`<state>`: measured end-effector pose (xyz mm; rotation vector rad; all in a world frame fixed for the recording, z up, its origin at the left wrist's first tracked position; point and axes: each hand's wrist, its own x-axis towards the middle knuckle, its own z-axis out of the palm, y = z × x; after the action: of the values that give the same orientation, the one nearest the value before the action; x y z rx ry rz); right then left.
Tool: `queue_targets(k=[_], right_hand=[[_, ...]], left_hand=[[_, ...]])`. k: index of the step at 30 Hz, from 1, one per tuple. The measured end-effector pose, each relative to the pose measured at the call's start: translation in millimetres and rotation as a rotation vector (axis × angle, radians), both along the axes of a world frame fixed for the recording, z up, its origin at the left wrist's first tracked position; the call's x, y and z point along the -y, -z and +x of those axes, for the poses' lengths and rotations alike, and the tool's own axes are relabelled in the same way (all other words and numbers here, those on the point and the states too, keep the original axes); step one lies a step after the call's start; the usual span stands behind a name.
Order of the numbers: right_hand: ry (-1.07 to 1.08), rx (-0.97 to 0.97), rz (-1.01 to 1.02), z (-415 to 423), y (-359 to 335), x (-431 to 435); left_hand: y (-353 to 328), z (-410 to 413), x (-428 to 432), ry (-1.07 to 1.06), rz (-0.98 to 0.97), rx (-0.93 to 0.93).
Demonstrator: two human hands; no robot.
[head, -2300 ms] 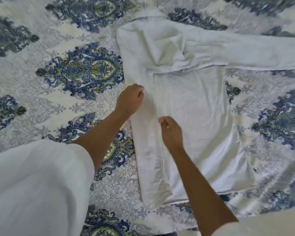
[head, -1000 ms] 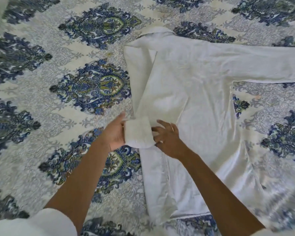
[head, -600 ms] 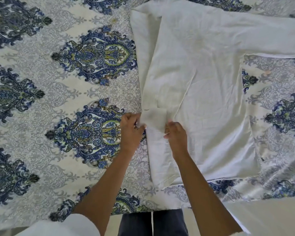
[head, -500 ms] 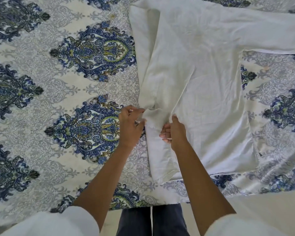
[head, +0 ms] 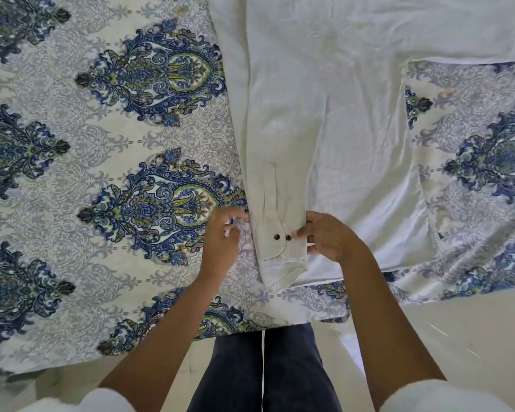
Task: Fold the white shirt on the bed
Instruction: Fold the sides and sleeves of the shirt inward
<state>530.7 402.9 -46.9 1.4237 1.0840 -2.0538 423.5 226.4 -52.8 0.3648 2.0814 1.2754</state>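
Nearest the camera, dark trouser legs [head: 263, 367] stand at the edge of the bed [head: 72, 179], and two bare forearms reach forward from white sleeves.

The right hand [head: 327, 236] has its fingertips closed on the right edge of the cuff [head: 281, 240], pinching it just beside the two dark buttons [head: 282, 237]. The left hand [head: 222, 236] sits just left of the cuff with its fingers loosely curled; it is blurred, so whether it touches the cloth or holds anything cannot be told, though it looks empty.

The cuff lies flat between the hands, near the shirt's hem. Beyond them the sleeve [head: 280, 138] runs straight away from the person, laid lengthwise over the folded-in left side of the shirt [head: 354, 144]. The shirt rests flat on the patterned bed, ahead of and to the right of both hands. Farther off on the right, the other sleeve [head: 473, 34] stretches outward, not yet folded.

The step in hand looks like settling the first sleeve: squaring the cuff so it lies in line with the folded side. The left half seems done and the right half is untouched, so the task is perhaps a third along.

The next move likely calls for letting go of the cuff without dragging it, then reaching far right for the outstretched sleeve and side seam and bringing them across to mirror this fold.
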Motion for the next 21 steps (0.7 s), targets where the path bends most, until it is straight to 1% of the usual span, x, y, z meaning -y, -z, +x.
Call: queue_targets(k=[1, 2, 3, 4, 5, 8, 9, 10, 11, 13, 14, 18, 19, 21], right_hand=[[-0.028, 0.037, 0.023, 3, 1, 4], [-0.014, 0.066, 0.042, 5, 6, 7], [0.028, 0.087, 0.05, 7, 12, 11], [0.07, 0.103, 0.051, 9, 16, 15], [0.089, 0.115, 0.07, 10, 20, 19], [-0.094, 0.166, 0.217, 17, 25, 24], [-0.119, 0.15, 0.219, 18, 25, 25], [-0.133, 0.125, 0.179, 20, 23, 26], [-0.198, 0.124, 0.178, 21, 26, 27], [-0.351, 0.202, 0.276, 21, 29, 29], [-0.355, 0.224, 0.297, 23, 30, 30], [-0.239, 0.222, 0.23, 23, 31, 26], [-0.218, 0.202, 0.237, 22, 30, 24], [-0.166, 0.161, 0.35, 14, 28, 18]], left_hand=[[4, -3, -7, -0.066, -0.066, 0.088], [10, -6, -14, -0.086, -0.128, 0.189], [16, -9, -20, -0.068, -0.192, 0.281], [23, -12, -26, -0.026, -0.255, 0.319], [28, -13, -31, 0.018, -0.314, 0.307], [37, -11, -36, 0.031, -0.416, 0.255], [38, -8, -36, 0.015, -0.431, 0.236], [38, -5, -35, -0.008, -0.441, 0.216], [38, -2, -34, -0.029, -0.452, 0.195], [38, 1, -32, -0.032, -0.482, 0.158], [38, 2, -33, -0.02, -0.492, 0.143], [40, -2, -37, 0.023, -0.503, 0.081], [39, -3, -38, 0.025, -0.495, 0.016], [37, -6, -42, 0.044, -0.457, -0.165]])
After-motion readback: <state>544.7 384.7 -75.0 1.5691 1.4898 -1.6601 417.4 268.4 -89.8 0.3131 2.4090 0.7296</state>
